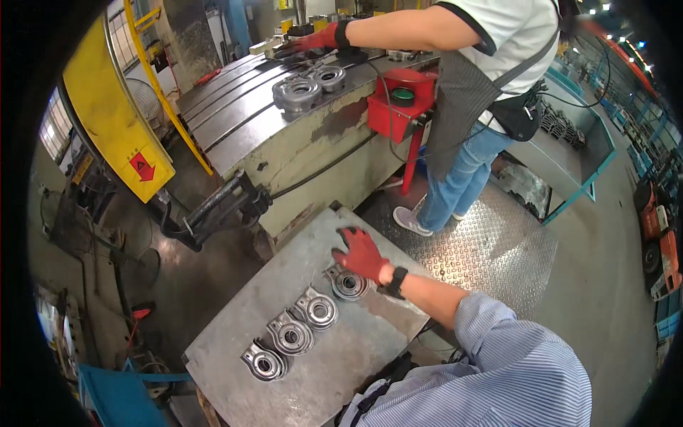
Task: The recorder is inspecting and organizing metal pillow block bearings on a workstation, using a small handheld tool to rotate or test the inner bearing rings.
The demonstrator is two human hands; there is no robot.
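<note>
My right hand [361, 257], in a red glove with dark fingertips, comes in from the right over a flat metal table [377, 341]. Its fingers are spread and appear to hold nothing. Just below the palm lies a round metal part [349, 283] with a ring-shaped centre, partly covered by the hand; whether they touch I cannot tell. More of these ringed parts with lugs lie in a diagonal row toward the near left: one beside it [317, 310], another [291, 334] and the nearest [265, 363]. My left hand is out of view.
Beyond the table is a machine bed [242, 117] holding ringed metal parts [297, 94]. A co-worker [491, 78] stands there, a red-gloved hand [313, 39] over the bed. Nearby are a red control box [400, 107] with a green button, a yellow machine arm [114, 99] and a teal bin [569, 156].
</note>
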